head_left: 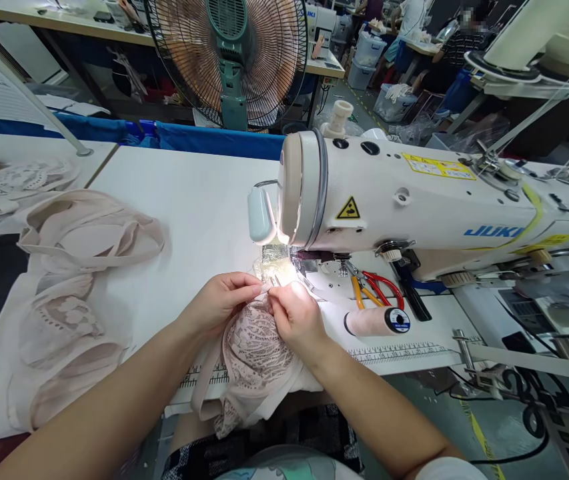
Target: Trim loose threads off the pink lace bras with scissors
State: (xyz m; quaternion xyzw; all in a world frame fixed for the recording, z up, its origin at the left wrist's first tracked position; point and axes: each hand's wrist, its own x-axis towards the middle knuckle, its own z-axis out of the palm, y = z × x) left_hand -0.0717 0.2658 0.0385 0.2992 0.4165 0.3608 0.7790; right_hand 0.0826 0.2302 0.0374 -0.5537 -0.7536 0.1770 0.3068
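My left hand [224,301] and my right hand [294,313] both pinch the edge of a pale pink lace garment piece [251,360] just in front of the needle area of a white Juki sewing machine [414,207]. The fingertips of the two hands nearly meet under the machine's bright lamp. The lace hangs down over the table's front edge toward my lap. The needle itself is hard to make out behind the glare.
A pile of pink lace garments [64,293] lies at left on the white table [189,193]. Orange and red snips [371,288] and a thread spool [377,321] lie right of my hands. A standing fan [229,60] is behind; other people work far back.
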